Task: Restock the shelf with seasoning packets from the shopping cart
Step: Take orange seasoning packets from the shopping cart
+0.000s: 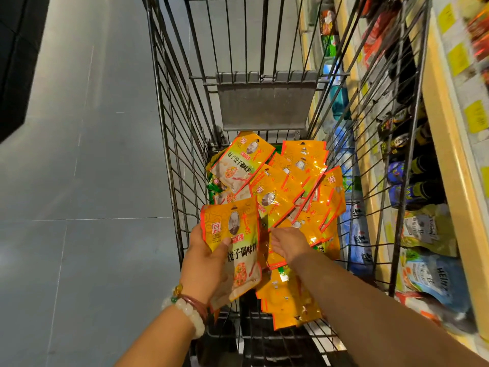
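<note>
Left hand [209,263]: gripping one orange seasoning packet [236,245] upright, thumb across its front, fingers behind. Packet top edge sits above the pile; bottom edge hangs near the cart's near rim. Bead bracelets [185,308] on that wrist.
Right hand [287,243]: palm down, fingers reaching fwd into the pile [296,186]. Fingertips buried among packets, so can't tell if it's pinching one or just lying flat on them.
Pile: loose heap of orange packets, some face up w/ green band, some showing plain orange backs. Fills mid-basket from under the child-seat flap [264,102] back toward the person. A second clump of packets [287,300] lies under the right forearm, touching the basket floor.
Shopping cart [169,128]: wire basket, left wall running straight up the frame, right wall slanting out toward the shelving. Grey flap is tilted down at the far end, its lower edge just above the top packets.
Room, left: open grey tiled floor [79,181] beyond the cart's left wall, wide and bare up to a dark block [16,62] at the top-left corner.
Room, right: tight. Cart's right wall is close to the shelf [455,181]; gap looks slim.
Shelf: pale yellow edge strips w/ yellow price tags, rows of dark bottles [412,165] and pouches seen thru the wires. Heinz-marked pouches [434,276] at lower right, near the right forearm.
Between hands: held packet and right hand just beside each other, not touching.
</note>
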